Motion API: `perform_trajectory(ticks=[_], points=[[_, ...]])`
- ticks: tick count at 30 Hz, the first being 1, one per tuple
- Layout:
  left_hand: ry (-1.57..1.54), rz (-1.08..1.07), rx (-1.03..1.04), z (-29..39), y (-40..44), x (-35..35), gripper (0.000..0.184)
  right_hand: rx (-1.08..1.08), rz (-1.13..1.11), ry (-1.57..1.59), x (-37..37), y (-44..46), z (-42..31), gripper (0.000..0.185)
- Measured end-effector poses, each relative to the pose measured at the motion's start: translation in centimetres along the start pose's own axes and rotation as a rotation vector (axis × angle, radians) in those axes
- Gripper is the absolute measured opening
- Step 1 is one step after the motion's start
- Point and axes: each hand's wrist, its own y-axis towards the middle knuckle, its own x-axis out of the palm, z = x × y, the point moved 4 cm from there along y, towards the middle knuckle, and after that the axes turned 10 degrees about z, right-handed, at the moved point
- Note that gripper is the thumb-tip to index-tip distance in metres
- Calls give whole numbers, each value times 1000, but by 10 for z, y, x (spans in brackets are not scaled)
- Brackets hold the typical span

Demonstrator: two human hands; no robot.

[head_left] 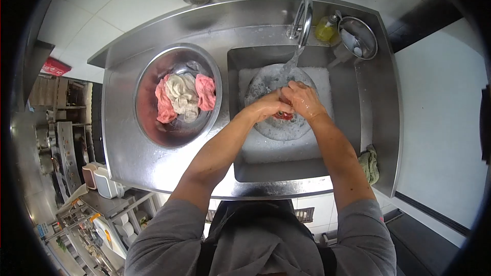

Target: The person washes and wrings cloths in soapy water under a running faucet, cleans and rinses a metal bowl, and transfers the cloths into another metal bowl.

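My left hand (269,106) and my right hand (305,99) meet over the sink (345,122), with their fingers closed round a small red item (284,115). Much of that item is hidden by the fingers, so I cannot tell what it is. Beneath the hands sits a round basin (263,125) of sudsy water, standing in the foamy sink. Water (291,65) runs from the curved metal faucet (305,23) into the basin, just behind my hands. Both hands look wet.
Left of the sink, a metal bowl (146,117) holds pink and whitish cloths (181,97). A yellow-green soap bottle (325,29) and a metal strainer or lid (358,38) are at the back right. A green cloth (369,164) lies at the right edge.
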Motion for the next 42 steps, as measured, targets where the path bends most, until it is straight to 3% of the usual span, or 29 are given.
perform_trajectory(ticks=[2, 3, 5, 8, 9, 11, 12, 14, 15, 18, 20, 24, 26, 28, 29, 30, 31, 32, 34, 36, 38, 40, 42], points=[[426, 188, 172, -5, 9, -6, 41, 109, -172, -54, 12, -3, 5, 18], [417, 191, 167, -12, 13, -6, 41, 105, -181, -50, 16, -6, 1, 18], [863, 382, 325, -15, 15, -8, 43, 279, -93, 17, 20, -13, -1, 17], [1116, 467, 451, -15, 4, -5, 44, 436, -43, 181, 40, -31, 3, 17], [1111, 467, 449, -17, 4, -7, 44, 436, -49, 179, 46, -35, 5, 17], [1269, 439, 679, -17, 2, -9, 42, 661, -71, 229, 47, -38, -2, 19], [1262, 438, 670, -20, 2, -13, 42, 662, -83, 230, 46, -38, -9, 19], [1365, 424, 962, -15, -5, -11, 41, 839, -71, 366, 43, -44, -17, 25], [1355, 420, 956, -15, -5, -13, 41, 844, -82, 363, 52, -53, -16, 25], [1461, 404, 1096, -12, -11, -15, 38, 883, 94, 634, 71, -64, -17, 28], [1393, 537, 1220, -5, -22, -20, 37, 1046, 164, 847, 53, -51, -37, 40], [1204, 834, 1120, 39, -91, -39, 41, 1025, 65, 1202, 10, -6, -74, 50], [1101, 1044, 1016, 45, -124, -76, 40, 904, 208, 1392, -12, 21, -81, 57], [1004, 1173, 829, 44, -161, -116, 36, 973, 300, 1241, 3, 35, -27, 45], [1088, 1296, 665, 51, -184, -124, 49, 1031, 324, 1162, 14, 41, 3, 38], [1338, 1410, 683, 56, -196, -121, 62, 1033, 349, 1105, 26, 50, 26, 31], [1383, 1418, 605, 57, -197, -123, 65, 1036, 367, 1047, 36, 57, 46, 25], [1389, 1405, 601, 63, -190, -112, 65, 1049, 369, 1047, 46, 61, 59, 25], [942, 984, 808, 77, -158, -76, 61, 1042, 244, 1053, 65, 68, 77, 22], [883, 739, 814, 46, -89, -54, 56, 1041, 249, 1202, 80, 43, 94, 23], [830, 523, 425, 6, 1, -44, 50, 1012, 291, 998, 53, 4, 85, 23], [1034, 538, 254, -48, 87, -47, 44, 1008, 244, 707, 42, -58, 85, 24], [1385, 592, 419, -129, 159, -58, 44, 1114, 160, 637, 40, -128, 84, 24]])
